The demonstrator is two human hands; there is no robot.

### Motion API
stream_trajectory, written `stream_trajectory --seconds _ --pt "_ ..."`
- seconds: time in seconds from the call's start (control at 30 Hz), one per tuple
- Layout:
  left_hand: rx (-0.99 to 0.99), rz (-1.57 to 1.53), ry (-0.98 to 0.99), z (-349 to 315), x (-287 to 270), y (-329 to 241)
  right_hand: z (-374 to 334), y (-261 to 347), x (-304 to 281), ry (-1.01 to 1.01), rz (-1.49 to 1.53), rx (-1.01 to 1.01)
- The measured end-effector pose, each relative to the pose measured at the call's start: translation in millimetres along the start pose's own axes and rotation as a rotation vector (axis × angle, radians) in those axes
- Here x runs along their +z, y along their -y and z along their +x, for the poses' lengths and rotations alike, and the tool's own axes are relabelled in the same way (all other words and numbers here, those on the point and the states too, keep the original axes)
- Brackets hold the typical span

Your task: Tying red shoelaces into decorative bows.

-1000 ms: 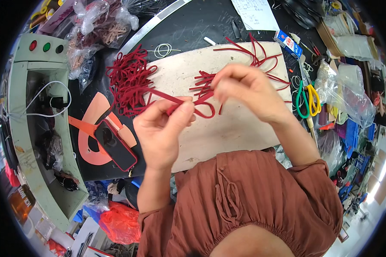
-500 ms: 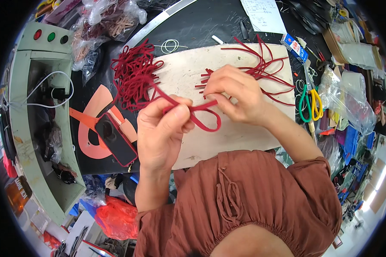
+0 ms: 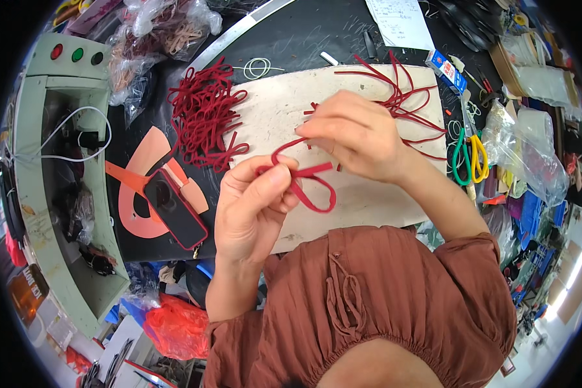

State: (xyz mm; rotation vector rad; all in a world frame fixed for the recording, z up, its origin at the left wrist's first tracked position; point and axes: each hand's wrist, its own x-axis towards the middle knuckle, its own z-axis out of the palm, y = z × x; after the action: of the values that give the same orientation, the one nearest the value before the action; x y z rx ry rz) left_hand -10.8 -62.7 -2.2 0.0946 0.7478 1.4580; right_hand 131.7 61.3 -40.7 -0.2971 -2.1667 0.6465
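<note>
My left hand point(image 3: 255, 197) pinches a dark red cord point(image 3: 323, 205) between thumb and fingers; a loop of it hangs out to the right and a short cut end points right. Above it, my right hand point(image 3: 359, 132) is closed on the same cord's other end, which curves up between the two hands. A heap of looped red cords point(image 3: 204, 116) lies left of the hands, partly on the pale board point(image 3: 362, 210). Straight lengths of red cord point(image 3: 410, 97) spread behind my right hand, which hides part of them.
At the left, a phone point(image 3: 176, 210) lies on pink and orange cut pieces point(image 3: 136, 223) beside a grey-green box with buttons point(image 3: 77, 55). Green and yellow scissors point(image 3: 469, 155) lie at the board's right edge. A small blue box point(image 3: 446, 71) and a paper sheet point(image 3: 401, 24) are at the back.
My left hand has shifted slightly right and down with the looped cord. The long end that ran up left is now drawn up toward the right, held by my right hand.
</note>
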Motion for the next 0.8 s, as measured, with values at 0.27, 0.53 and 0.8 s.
stream_trajectory --seconds 0.27,0.53,0.8 --pt "0.075 -0.043 -0.169 18 2 18 -14 34 11 -0.105 -0.027 -0.111" --pt "0.29 0.41 -0.077 25 -7 37 0 42 -18 0.048 -0.192 0.011" --pt "0.222 0.498 0.18 18 -13 26 6 32 -27 0.099 0.961 0.975"
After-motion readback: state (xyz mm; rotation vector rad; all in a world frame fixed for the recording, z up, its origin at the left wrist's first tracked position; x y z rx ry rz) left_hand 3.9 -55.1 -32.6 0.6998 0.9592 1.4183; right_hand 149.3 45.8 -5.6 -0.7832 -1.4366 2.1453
